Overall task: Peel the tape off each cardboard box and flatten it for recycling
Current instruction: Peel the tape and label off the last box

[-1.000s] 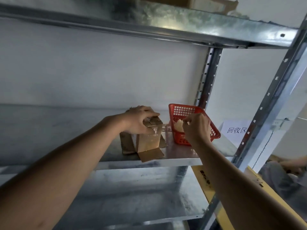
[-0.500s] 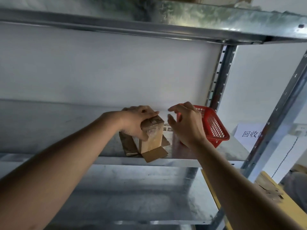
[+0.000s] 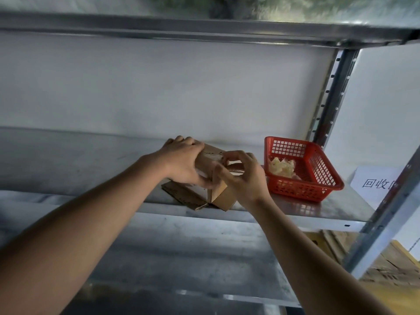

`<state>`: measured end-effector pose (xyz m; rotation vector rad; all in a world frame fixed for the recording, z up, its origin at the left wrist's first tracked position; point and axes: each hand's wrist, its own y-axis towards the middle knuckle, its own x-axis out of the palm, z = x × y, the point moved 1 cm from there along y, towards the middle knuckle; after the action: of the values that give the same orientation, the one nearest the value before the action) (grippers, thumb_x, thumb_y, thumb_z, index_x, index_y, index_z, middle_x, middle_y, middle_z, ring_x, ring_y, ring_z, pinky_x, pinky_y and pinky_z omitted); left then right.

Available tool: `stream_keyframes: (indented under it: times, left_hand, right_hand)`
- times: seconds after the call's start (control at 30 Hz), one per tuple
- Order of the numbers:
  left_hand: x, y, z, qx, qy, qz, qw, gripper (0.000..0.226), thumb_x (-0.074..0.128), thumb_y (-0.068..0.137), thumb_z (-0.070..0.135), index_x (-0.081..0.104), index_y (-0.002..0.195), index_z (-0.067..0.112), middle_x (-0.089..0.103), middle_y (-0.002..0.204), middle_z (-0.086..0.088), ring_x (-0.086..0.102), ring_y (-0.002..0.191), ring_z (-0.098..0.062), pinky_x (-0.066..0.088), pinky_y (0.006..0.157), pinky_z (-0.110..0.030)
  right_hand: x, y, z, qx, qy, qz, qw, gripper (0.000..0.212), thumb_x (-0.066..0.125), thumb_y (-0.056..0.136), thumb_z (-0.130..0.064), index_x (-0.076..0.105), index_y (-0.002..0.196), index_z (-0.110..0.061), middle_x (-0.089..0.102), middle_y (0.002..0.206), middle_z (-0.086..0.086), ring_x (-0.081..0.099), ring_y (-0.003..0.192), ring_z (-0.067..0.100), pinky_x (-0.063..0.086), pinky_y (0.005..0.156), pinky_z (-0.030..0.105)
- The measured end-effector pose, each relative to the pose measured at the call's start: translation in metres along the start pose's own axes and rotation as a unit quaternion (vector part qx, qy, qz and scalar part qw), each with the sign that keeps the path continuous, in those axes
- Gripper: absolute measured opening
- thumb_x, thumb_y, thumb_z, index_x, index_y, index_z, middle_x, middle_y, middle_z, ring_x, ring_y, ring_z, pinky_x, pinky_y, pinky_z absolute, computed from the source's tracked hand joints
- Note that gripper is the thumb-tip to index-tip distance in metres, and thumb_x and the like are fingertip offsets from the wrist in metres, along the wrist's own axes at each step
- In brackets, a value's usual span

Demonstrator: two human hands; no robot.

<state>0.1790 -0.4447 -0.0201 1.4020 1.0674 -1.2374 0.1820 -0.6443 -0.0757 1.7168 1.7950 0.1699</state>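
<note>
On the metal shelf (image 3: pixel 295 209), the left hand (image 3: pixel 185 163) grips the cardboard box (image 3: pixel 210 176) from above while the right hand (image 3: pixel 242 176), just beside it, pinches the box's top with curled fingers, a red basket (image 3: pixel 304 189) of crumpled tape (image 3: pixel 281 169) to its right.

Right hand (image 3: pixel 242 176) was over the red basket (image 3: pixel 318 176) at centre-right a second ago; now it's back at frame centre, fingers curled on the right end of the cardboard box (image 3: pixel 213 176). Box was upright under the left hand (image 3: pixel 185 163), now tipped over toward the left. Basket is now uncovered, crumpled tape wad (image 3: pixel 281 168) visible inside.
</note>
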Motion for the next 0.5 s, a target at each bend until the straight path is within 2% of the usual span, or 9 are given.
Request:
stream_keyframes:
  times: [0.07,0.17,0.2,0.27,0.33,0.37,0.43,0.5]
  left_hand:
    - [-0.001,0.0,-0.005,0.014,-0.012,-0.004,1.0,0.129,0.059,0.048,0.097,0.037,0.154,0.028,0.041,0.156,0.006,0.036,0.137,-0.023,0.032,0.116,-0.043]
    - [-0.003,-0.004,-0.016,0.012,-0.043,-0.014,0.999,0.121,0.06,0.055,0.088,0.033,0.159,0.031,0.04,0.157,0.01,0.033,0.14,-0.021,0.035,0.115,-0.042]
    - [-0.005,-0.005,-0.021,0.003,-0.056,-0.014,0.998,0.112,0.056,0.061,0.085,0.034,0.159,0.034,0.043,0.152,0.01,0.033,0.139,-0.02,0.036,0.112,-0.042]
    - [-0.009,-0.006,-0.027,-0.012,-0.086,-0.003,0.996,0.086,0.043,0.077,0.078,0.042,0.154,0.04,0.049,0.126,0.011,0.036,0.13,-0.019,0.037,0.102,-0.041]
    - [-0.012,-0.005,-0.03,-0.008,-0.101,0.023,0.995,0.057,0.035,0.097,0.063,0.055,0.146,0.043,0.045,0.103,0.013,0.04,0.114,-0.019,0.034,0.091,-0.039]
    - [-0.014,-0.004,-0.03,-0.003,-0.104,0.036,0.994,0.046,0.035,0.104,0.055,0.063,0.138,0.041,0.044,0.097,0.011,0.044,0.108,-0.02,0.034,0.087,-0.039]
    - [-0.017,-0.005,-0.034,0.001,-0.122,0.046,0.991,0.037,0.042,0.108,0.044,0.076,0.116,0.031,0.045,0.096,0.004,0.052,0.1,-0.023,0.04,0.085,-0.04]
    - [-0.018,-0.004,-0.041,-0.005,-0.168,0.037,0.985,0.029,0.051,0.108,0.035,0.079,0.108,0.025,0.053,0.11,-0.002,0.058,0.104,-0.024,0.048,0.094,-0.041]
  right_hand:
    - [0.005,0.003,-0.002,0.012,-0.049,-0.006,0.999,0.055,0.09,0.073,-0.049,0.072,0.119,-0.025,0.056,0.119,-0.004,0.068,0.101,0.011,0.056,0.086,0.025]
    - [0.005,0.007,-0.005,-0.004,-0.089,0.002,0.996,0.042,0.086,0.083,-0.034,0.075,0.122,-0.025,0.061,0.121,-0.002,0.067,0.105,0.016,0.055,0.09,0.028]
    - [0.004,0.009,-0.005,-0.017,-0.094,0.014,0.995,0.032,0.082,0.087,-0.027,0.077,0.119,-0.024,0.063,0.119,0.0,0.068,0.101,0.016,0.056,0.088,0.028]
    - [0.002,0.013,-0.006,-0.03,-0.107,0.051,0.992,0.016,0.077,0.092,-0.018,0.08,0.107,-0.023,0.067,0.109,0.002,0.069,0.089,0.014,0.054,0.079,0.02]
    - [0.003,0.018,-0.008,-0.021,-0.141,0.08,0.986,0.014,0.072,0.094,-0.012,0.081,0.1,-0.021,0.071,0.1,0.002,0.068,0.085,0.016,0.045,0.071,0.012]
    - [0.006,0.02,-0.01,-0.014,-0.153,0.08,0.985,0.015,0.07,0.094,-0.012,0.081,0.1,-0.021,0.074,0.098,0.001,0.069,0.086,0.017,0.046,0.071,0.015]
    - [0.016,0.022,-0.017,-0.003,-0.154,0.059,0.986,0.017,0.065,0.095,-0.021,0.081,0.101,-0.022,0.077,0.096,0.001,0.069,0.089,0.021,0.053,0.078,0.03]
    - [0.025,0.022,-0.024,0.007,-0.145,0.031,0.989,0.021,0.064,0.096,-0.035,0.08,0.101,-0.024,0.076,0.095,-0.001,0.066,0.096,0.022,0.053,0.083,0.036]
